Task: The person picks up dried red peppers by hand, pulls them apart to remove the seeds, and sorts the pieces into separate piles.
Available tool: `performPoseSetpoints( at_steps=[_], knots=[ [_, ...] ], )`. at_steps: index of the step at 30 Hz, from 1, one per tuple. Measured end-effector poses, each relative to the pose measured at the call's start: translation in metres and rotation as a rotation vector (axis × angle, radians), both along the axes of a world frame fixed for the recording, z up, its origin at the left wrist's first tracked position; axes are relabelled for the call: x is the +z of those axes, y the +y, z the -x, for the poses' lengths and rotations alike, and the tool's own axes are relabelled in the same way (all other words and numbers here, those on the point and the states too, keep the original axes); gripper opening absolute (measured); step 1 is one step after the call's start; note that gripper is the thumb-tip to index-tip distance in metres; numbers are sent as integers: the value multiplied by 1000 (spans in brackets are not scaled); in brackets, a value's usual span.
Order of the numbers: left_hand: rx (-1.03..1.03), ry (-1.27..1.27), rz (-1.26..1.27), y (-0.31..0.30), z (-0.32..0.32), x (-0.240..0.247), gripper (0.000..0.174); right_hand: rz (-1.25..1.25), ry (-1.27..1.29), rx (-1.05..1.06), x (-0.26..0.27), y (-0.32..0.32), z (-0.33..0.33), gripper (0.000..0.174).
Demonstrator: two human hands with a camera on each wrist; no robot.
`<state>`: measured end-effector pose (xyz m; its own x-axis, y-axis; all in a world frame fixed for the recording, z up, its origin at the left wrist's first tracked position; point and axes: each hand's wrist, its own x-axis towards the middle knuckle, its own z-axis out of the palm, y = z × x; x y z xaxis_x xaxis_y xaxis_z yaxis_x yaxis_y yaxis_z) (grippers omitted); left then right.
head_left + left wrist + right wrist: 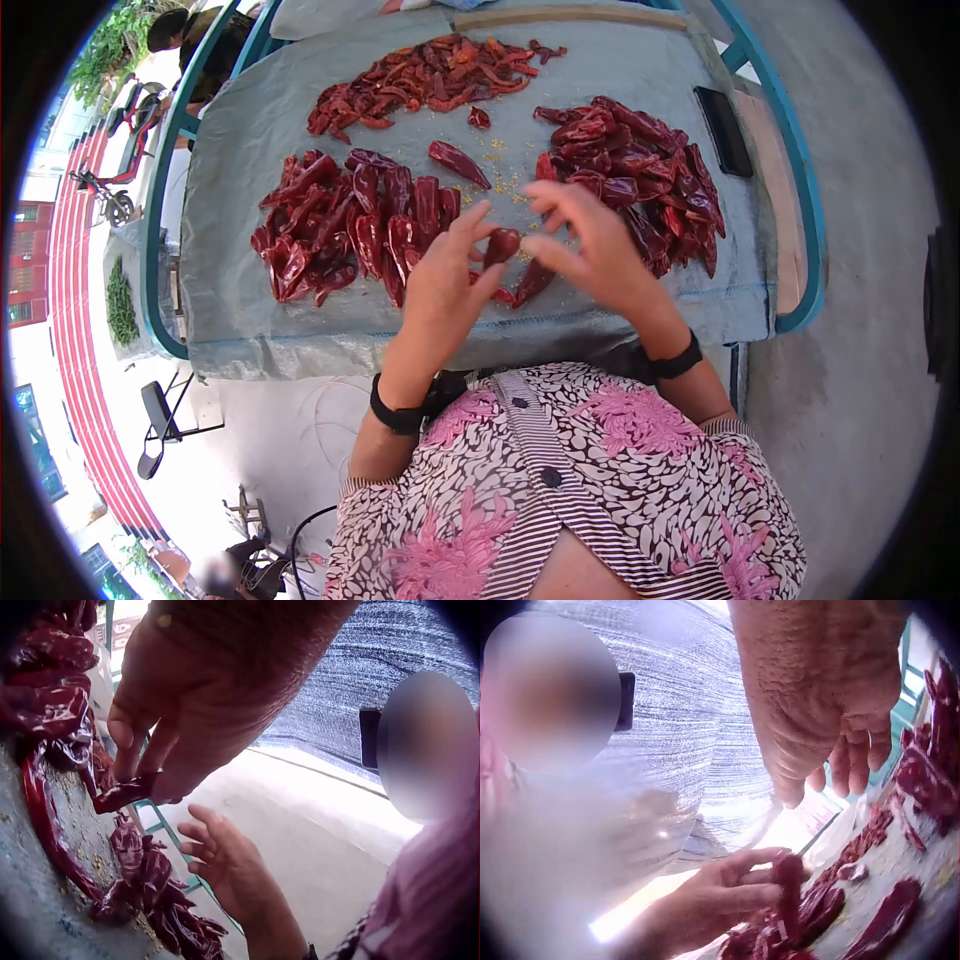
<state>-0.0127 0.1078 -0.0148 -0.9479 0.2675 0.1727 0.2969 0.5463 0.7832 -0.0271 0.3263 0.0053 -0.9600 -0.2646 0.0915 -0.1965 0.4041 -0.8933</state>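
In the head view the left hand (pixel 444 284) pinches a dark red pepper (pixel 502 246) between thumb and fingers, over the near middle of the cloth. The same pepper (pixel 124 794) shows under the fingers in the left wrist view. The right hand (pixel 597 250) hangs just to its right, fingers apart and bent a little, holding nothing; the right wrist view shows that hand (pixel 832 712) with a gap from the pepper (pixel 788 896). Whole peppers (pixel 310 230) are heaped left of the hands, and another heap (pixel 640 160) lies to the right.
Opened pepper pieces (pixel 430 80) spread along the far side of the cloth (pixel 230 130). A single pepper (pixel 459 164) and scattered yellow seeds lie between the heaps. A phone (pixel 723 131) rests at the right edge, inside a teal frame (pixel 800 190).
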Motion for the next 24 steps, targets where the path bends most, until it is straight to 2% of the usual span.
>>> performPoseSetpoints(
  at_steps=[3,6,9,12,15,18,22,24],
  knots=[
    [-97,49,-5,4,4,-7,82,2,264,45,-22,-20,-7,41],
    [-101,103,-22,-4,4,-4,81,-114,315,46,-26,-6,-4,36],
    [-157,158,300,-20,-2,4,73,-202,278,-91,-20,12,-4,35],
    [-181,264,478,-32,-8,-7,55,-534,476,-162,-7,10,-15,40],
    [-223,359,586,-37,-3,-30,40,-678,426,46,-21,3,-28,48],
    [-235,351,570,-38,0,-40,34,-795,352,77,-35,1,-33,52],
    [-212,398,496,-36,5,-45,25,-762,330,61,-38,4,-29,43],
    [-210,452,391,-36,8,-44,19,-749,330,47,-34,4,-27,32]
  ],
)
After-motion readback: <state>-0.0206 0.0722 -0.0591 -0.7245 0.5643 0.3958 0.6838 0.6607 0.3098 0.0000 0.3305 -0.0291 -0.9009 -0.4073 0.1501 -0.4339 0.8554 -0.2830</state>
